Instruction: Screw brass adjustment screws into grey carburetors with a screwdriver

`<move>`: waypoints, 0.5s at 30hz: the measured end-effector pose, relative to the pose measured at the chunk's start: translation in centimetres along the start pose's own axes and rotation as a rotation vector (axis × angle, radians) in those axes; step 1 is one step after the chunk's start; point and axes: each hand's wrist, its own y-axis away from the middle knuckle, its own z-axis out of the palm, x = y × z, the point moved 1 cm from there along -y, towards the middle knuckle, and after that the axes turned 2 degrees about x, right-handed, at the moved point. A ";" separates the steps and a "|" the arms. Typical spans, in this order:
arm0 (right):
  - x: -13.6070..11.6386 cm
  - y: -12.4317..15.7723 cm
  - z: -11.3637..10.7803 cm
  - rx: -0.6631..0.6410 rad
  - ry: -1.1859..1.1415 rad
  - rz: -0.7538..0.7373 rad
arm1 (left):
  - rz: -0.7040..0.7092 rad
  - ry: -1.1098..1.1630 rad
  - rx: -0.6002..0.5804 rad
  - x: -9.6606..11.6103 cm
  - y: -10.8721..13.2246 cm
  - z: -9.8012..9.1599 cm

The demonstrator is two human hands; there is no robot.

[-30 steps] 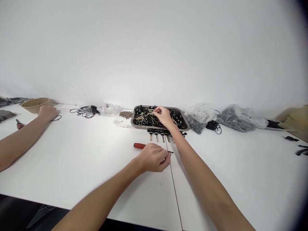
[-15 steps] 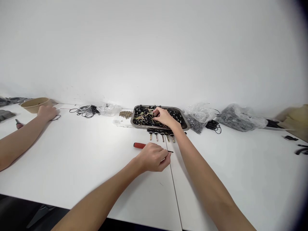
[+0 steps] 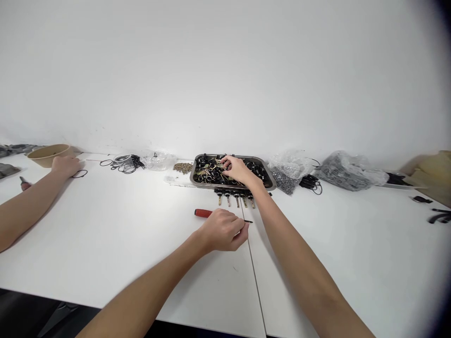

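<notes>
My right hand (image 3: 237, 169) reaches into a metal tray (image 3: 198, 185) heaped with small black parts (image 3: 207, 176) that have brass-coloured stems. Its thumb and fingers are apart, with fingertips at the parts. My left hand (image 3: 225, 230) is closed low over the table, thumb and fingertips pinched together; what lies between them is hidden. Just beyond it is a screwdriver with a red handle (image 3: 202, 213), its dark tip showing past the fingers and its middle hidden by the hand. Several black parts with stems (image 3: 237, 199) stand in a row along the tray's front edge.
Left of the tray lie a pile of small brass pieces (image 3: 183, 167), a clear bag (image 3: 158, 160) and black cords (image 3: 128, 163). Clear bags of dark parts (image 3: 348, 171) are on the right. Far left, another person's hand (image 3: 66, 165) is beside a tan bowl (image 3: 49, 155).
My right hand has shifted slightly left within the tray, its fingers still among the parts. My left hand stays closed by the screwdriver. The whole view has drifted slightly.
</notes>
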 end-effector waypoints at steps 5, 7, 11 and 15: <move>-0.6 0.0 -0.6 0.015 -0.018 -0.033 | -0.011 0.024 0.013 0.0 0.0 0.0; -1.2 0.2 -1.0 0.031 -0.016 -0.043 | -0.011 0.011 -0.006 -0.1 0.1 0.0; -2.5 0.6 -2.2 0.094 -0.012 -0.066 | -0.011 -0.010 -0.043 -0.1 0.3 0.1; -3.3 0.7 -3.4 0.165 -0.012 -0.089 | -0.007 -0.003 -0.023 0.0 0.3 0.1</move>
